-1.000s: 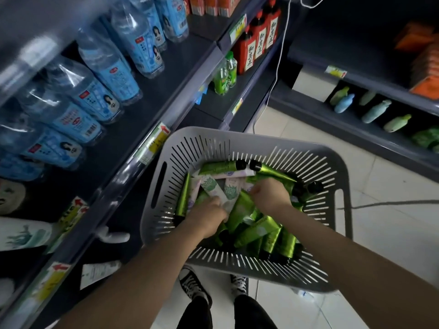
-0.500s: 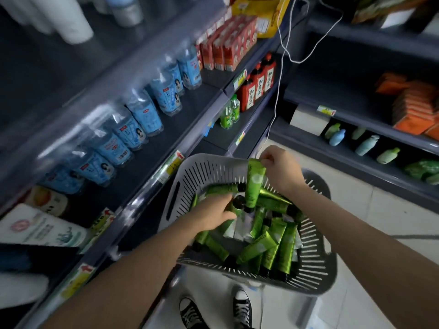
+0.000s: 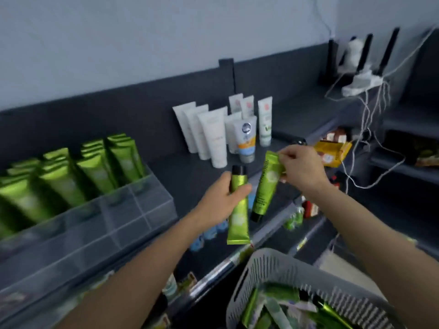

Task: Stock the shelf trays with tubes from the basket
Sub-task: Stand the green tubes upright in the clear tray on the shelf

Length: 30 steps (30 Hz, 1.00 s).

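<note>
My left hand [image 3: 222, 198] grips a green tube [image 3: 238, 214] with its black cap pointing up. My right hand [image 3: 300, 168] pinches the crimped end of a second green tube [image 3: 264, 186], which hangs cap down. Both tubes are held above the dark top shelf [image 3: 190, 179], close together. At the left stands a clear divided tray [image 3: 114, 219] holding several upright green tubes [image 3: 95, 172]; its front compartments show nothing inside. The grey slotted basket [image 3: 266, 264] sits at the bottom right with more green tubes [image 3: 273, 309] in it.
Several white tubes [image 3: 213, 136] stand upright at the back of the shelf. A white power strip with cables [image 3: 361, 84] sits at the far right. Yellow packets [image 3: 332, 153] and small bottles fill lower shelves to the right.
Both hands have risen out of the basket, each with a green tube, up to the top shelf. The view has swung up from the basket to the shelf and tray.
</note>
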Each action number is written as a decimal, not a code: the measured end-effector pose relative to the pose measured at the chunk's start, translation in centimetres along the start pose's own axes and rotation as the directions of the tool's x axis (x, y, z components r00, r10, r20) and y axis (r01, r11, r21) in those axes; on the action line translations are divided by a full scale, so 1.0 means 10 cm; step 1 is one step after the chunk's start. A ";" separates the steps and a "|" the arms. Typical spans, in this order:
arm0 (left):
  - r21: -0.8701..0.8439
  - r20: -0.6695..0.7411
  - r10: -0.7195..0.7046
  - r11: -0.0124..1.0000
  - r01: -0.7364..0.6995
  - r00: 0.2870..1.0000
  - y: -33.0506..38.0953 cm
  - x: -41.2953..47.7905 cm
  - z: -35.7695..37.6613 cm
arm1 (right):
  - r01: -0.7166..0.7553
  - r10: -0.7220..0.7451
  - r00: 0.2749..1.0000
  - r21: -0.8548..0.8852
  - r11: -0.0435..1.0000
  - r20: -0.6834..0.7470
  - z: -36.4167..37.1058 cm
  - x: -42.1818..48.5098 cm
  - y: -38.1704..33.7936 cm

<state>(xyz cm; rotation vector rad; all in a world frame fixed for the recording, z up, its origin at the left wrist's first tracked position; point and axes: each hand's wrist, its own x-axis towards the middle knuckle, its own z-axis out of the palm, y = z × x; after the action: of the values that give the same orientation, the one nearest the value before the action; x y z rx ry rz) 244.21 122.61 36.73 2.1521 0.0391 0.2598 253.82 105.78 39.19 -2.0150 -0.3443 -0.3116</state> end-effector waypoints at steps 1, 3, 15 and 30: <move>0.024 -0.036 0.020 1.000 -0.019 0.999 0.09 -0.03 -0.20 | 0.034 -0.034 0.999 0.027 0.999 0.006 0.08 0.05 -0.19; 0.095 -0.113 0.032 0.995 -0.021 0.993 0.22 -0.09 -0.60 | 0.097 -0.100 0.994 0.093 0.991 0.032 0.28 0.13 -0.53; 0.064 -0.259 -0.448 0.876 0.478 0.856 0.06 -0.70 -2.38 | 0.318 -0.333 0.941 0.173 0.932 0.064 1.55 0.08 -1.79; 0.709 -0.207 -0.192 0.647 0.282 0.959 0.03 -0.74 -2.77 | 0.650 -0.633 0.751 -0.039 0.759 0.186 2.10 0.09 -1.84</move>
<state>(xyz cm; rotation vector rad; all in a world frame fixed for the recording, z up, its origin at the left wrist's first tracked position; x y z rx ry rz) 231.38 144.12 50.61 2.9007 0.5897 0.2318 249.29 132.61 45.28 -1.9662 -1.1648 -0.6029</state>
